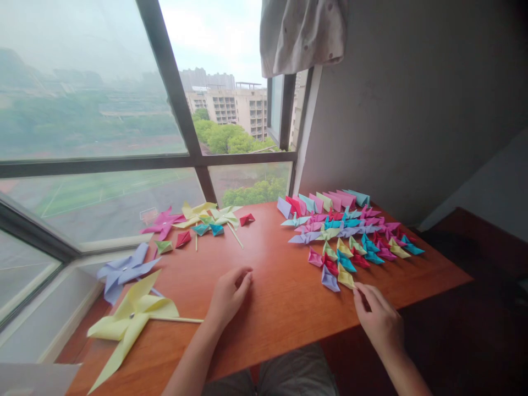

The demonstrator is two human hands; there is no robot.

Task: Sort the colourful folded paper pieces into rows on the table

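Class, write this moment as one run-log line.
left hand: over table, nothing seen held | right hand: at edge of yellow paper piece | pinwheels: on left | folded papers: rows on right

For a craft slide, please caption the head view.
Right hand at a yellow folded-paper piece, colourful origami rows beyond it; left hand over the table, paper pinwheels nearby.

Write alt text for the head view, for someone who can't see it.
The right hand touches a yellow folded-paper piece beside rows of colourful paper shapes on a wooden table. The left hand, apparently empty, rests there; paper pinwheels lie farther left.
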